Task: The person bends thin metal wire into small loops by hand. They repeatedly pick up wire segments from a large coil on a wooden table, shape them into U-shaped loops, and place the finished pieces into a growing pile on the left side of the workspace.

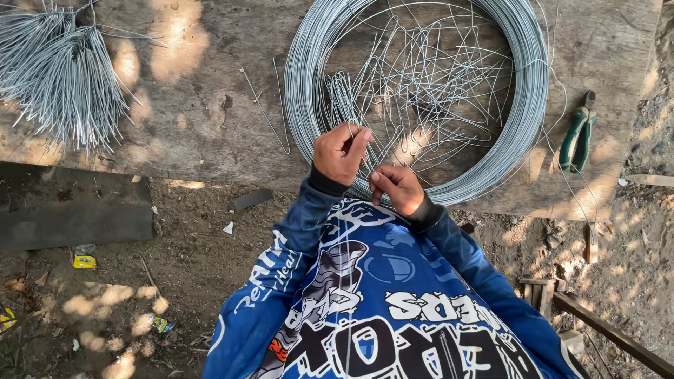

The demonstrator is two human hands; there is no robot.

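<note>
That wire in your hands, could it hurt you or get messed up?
Maybe. Both hands, left and right, are bare and pinch thin wire, so a cut end might poke a finger. The loose bent pieces inside the big coil look tangled and could snag. The green pliers lie near the board's edge and might slip off.

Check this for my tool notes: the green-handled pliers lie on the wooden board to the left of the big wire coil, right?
Not quite. The head view shows the green-handled pliers lying on the wooden board to the right of the big wire coil, not the left.
</note>
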